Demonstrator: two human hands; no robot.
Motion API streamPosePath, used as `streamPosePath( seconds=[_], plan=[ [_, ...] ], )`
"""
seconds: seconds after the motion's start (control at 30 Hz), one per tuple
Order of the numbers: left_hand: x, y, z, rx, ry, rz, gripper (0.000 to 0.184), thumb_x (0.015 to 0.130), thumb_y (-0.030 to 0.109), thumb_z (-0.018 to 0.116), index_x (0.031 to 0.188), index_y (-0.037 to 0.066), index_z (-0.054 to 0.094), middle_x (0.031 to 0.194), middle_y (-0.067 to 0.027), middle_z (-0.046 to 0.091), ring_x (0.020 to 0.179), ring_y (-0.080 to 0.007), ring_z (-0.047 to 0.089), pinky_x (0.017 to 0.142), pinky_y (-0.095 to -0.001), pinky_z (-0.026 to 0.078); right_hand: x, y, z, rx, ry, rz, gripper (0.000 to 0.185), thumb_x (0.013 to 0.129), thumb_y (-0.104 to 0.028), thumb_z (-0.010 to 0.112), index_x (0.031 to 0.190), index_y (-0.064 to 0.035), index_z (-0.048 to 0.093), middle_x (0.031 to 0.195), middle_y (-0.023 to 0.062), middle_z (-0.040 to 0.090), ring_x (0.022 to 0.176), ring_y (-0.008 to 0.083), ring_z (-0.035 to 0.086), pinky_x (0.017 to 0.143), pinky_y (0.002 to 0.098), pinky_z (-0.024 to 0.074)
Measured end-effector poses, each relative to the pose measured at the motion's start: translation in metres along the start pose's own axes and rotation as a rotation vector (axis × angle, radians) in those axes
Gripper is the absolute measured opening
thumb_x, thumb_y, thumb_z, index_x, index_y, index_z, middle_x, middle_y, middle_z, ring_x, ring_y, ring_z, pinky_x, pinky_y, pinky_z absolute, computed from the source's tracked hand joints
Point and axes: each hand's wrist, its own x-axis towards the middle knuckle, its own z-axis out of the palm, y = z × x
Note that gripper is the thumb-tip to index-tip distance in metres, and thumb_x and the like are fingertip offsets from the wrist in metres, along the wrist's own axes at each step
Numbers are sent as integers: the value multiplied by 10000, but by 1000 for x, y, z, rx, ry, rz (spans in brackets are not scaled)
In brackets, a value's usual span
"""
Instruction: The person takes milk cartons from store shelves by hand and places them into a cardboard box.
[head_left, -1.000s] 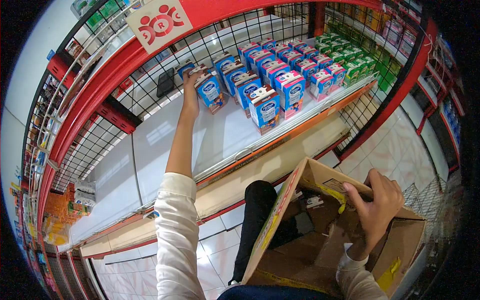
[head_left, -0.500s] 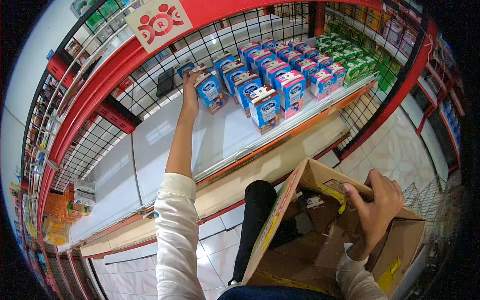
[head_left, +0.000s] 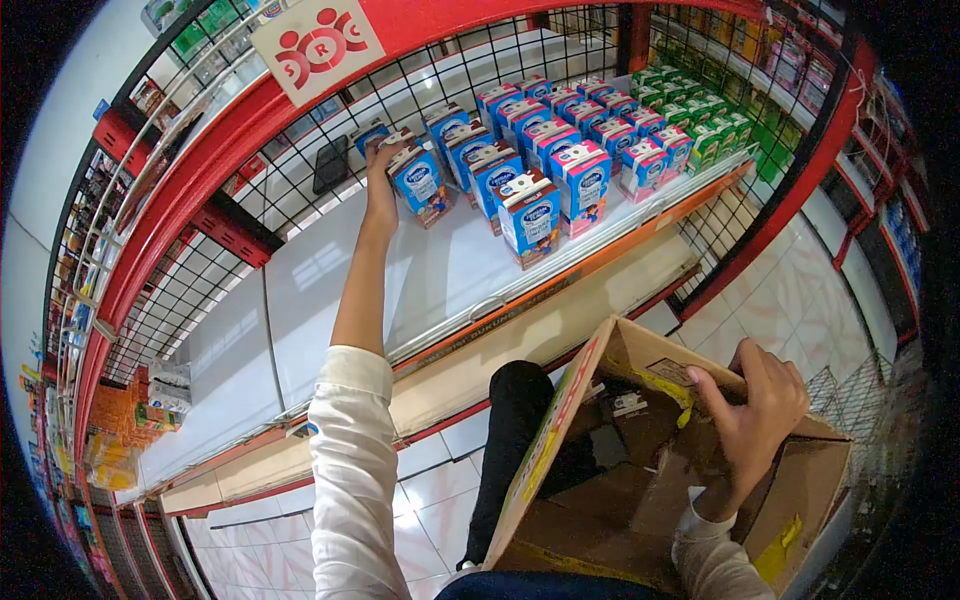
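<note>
My left hand (head_left: 381,172) is stretched out over the white shelf, closed around the upper left part of a blue and brown milk carton (head_left: 418,185). That carton stands upright on the shelf, left of a row of similar chocolate milk cartons (head_left: 528,220). My right hand (head_left: 755,408) grips the upper edge of an open cardboard box (head_left: 640,350), thumb on the inside and fingers over the outside. The box leans toward me; its visible inside shows brown walls and yellow tape. Part of its floor is hidden behind my right forearm.
Pink and blue cartons (head_left: 582,185) and small green cartons (head_left: 705,140) fill the shelf's right side. A dark phone-like slab (head_left: 331,165) leans near the back mesh. Orange packets (head_left: 125,420) sit at the far left. An orange strip (head_left: 590,262) runs along the shelf's front edge.
</note>
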Motion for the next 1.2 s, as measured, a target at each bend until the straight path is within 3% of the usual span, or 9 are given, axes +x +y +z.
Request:
streamPosePath(
  seconds=[0.07,0.17,0.27,0.33,0.47,0.57,0.87,1.2],
  plan=[
    [0,0,0,12,-8,19,314,818,279,559,1059,80,522,1042,-66,574,991,-188,525,914,-306,385,0,0,0,0,-9,4,474,677,-425,747,645,-67,438,556,53,446,494,233,474,488,362,314],
    [-1,3,1,1,-14,-24,414,753,266,574,1112,82,482,1062,-72,518,1030,-204,479,935,-298,351,-1,1,0,0,-4,2,471,676,-423,747,648,-68,440,559,53,446,495,233,475,489,362,314],
    [2,-1,-2,3,-18,-12,408,755,260,569,1110,79,482,1068,-73,516,1026,-206,483,934,-297,353,0,0,1,0,8,0,470,673,-422,748,651,-67,441,561,53,447,498,232,478,490,362,316],
    [4,-4,-4,-2,4,-1,306,817,258,554,1069,87,519,1049,-61,568,995,-185,524,919,-313,391,0,0,1,7,15,-4,470,666,-418,753,649,-68,440,555,51,442,493,231,476,488,361,315],
    [0,0,2,-11,43,-31,326,820,251,557,1102,96,504,1054,-58,565,997,-184,530,916,-317,400,0,-1,0,4,15,2,468,663,-412,757,644,-69,440,547,51,438,486,233,471,484,361,314],
    [-1,2,2,-13,25,-39,337,820,244,563,1116,99,495,1051,-55,566,1002,-182,533,913,-315,402,-2,0,0,45,-26,43,472,676,-404,752,685,-35,457,552,100,453,506,273,428,536,358,325],
    [5,0,-5,12,30,-16,311,836,239,562,1104,91,505,1057,-56,571,1003,-174,538,900,-310,412,0,0,0,1,12,2,473,659,-417,760,638,-69,440,543,53,439,480,236,464,480,363,313],
    [6,9,-7,40,93,16,508,738,197,732,1167,44,507,1080,-81,559,987,-180,534,819,-277,415,0,0,0,24,16,14,457,666,-405,757,664,-53,465,539,74,452,492,251,448,503,359,316]
  ],
)
